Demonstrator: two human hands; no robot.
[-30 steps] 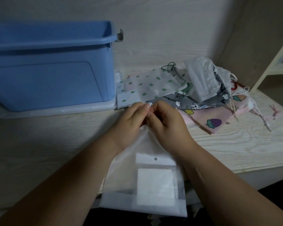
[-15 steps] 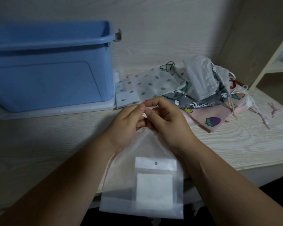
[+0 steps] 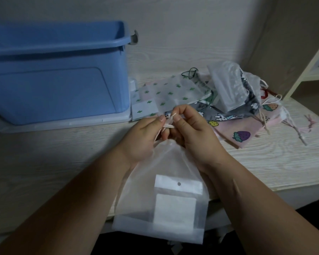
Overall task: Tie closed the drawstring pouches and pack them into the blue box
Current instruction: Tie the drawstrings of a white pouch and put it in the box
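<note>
Several pouches [image 3: 226, 107] heaped beside blue box [image 3: 59, 76]

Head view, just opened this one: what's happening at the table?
A person is tying a white pouch shut. The left hand and right hand each pinch its drawstring above the gathered neck; no finished knot shows yet. The pouch's bottom hangs over the table edge. More pouches lie heaped at right, and the blue box stands back left.
</note>
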